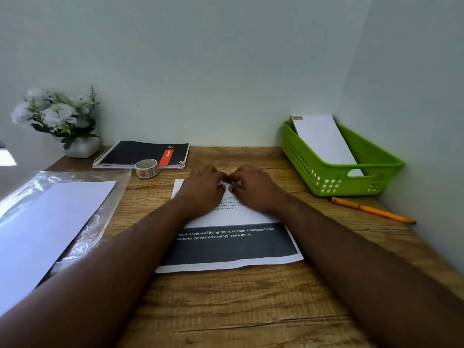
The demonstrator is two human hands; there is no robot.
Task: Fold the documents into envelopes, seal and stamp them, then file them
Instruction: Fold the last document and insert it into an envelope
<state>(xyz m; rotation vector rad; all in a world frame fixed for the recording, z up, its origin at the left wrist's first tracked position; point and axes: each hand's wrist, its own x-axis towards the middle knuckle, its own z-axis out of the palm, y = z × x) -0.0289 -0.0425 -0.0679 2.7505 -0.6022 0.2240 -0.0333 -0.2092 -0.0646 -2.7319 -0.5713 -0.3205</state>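
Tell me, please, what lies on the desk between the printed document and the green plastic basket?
In the head view, only bare wooden desk separates the printed document from the green plastic basket.

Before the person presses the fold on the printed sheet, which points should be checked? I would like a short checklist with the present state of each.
1. Both hands on the sheet: left hand and right hand rest on the white printed paper sheet: ok.
2. Folded edges aligned: hidden under the hands: cannot tell.
3. Sheet lies flat on the wooden desk: ok.
4. Roll of stamps clear of the sheet: ok.
5. Green plastic basket ready, one white envelope inside: ok.
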